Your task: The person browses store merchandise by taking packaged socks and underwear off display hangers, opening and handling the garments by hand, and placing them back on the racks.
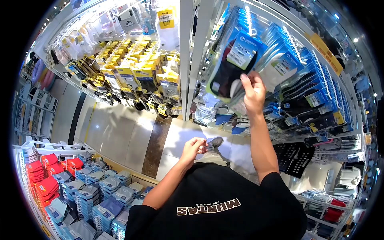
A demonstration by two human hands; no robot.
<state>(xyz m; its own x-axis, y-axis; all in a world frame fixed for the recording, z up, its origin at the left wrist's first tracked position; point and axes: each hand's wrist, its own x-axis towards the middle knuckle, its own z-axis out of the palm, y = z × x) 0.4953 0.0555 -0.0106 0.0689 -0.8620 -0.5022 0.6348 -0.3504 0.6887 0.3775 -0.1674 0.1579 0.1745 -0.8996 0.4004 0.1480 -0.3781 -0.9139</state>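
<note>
A pack of dark socks (pixel 225 77) with a blue card header and a white label hangs at the front of a hook (pixel 249 22) on the right rack. My right hand (pixel 254 90) pinches the lower right edge of this pack, thumb on its front. Behind it are more packs with blue headers, and a pack of pale socks (pixel 278 69) hangs just to its right. Low in front of my body, my left hand (pixel 195 149) is loosely closed, with nothing visible in its fingers, apart from the goods.
Yellow-header packs (pixel 144 74) fill the left rack beyond a white upright post (pixel 185 60). Folded blue packs (pixel 108 188) and red packs (pixel 47 186) are stacked at lower left. A black perforated basket (pixel 294 158) is at right, above the tiled floor (pixel 120 134).
</note>
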